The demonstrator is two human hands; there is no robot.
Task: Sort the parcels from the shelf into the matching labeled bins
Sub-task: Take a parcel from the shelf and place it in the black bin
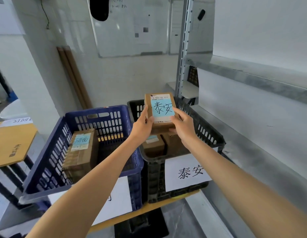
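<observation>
Cardboard parcel [160,110] with blue note, gripped by the left hand [142,125] and right hand [182,125], above black bin [207,134] beside blue bin [51,162].

held parcel [161,112] 泰安, bin sign [187,172] 泰安, binned parcel [80,152] 济南

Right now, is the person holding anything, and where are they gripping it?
Yes, a small cardboard box: the left hand grips its lower left edge, the right hand its lower right edge.
</observation>
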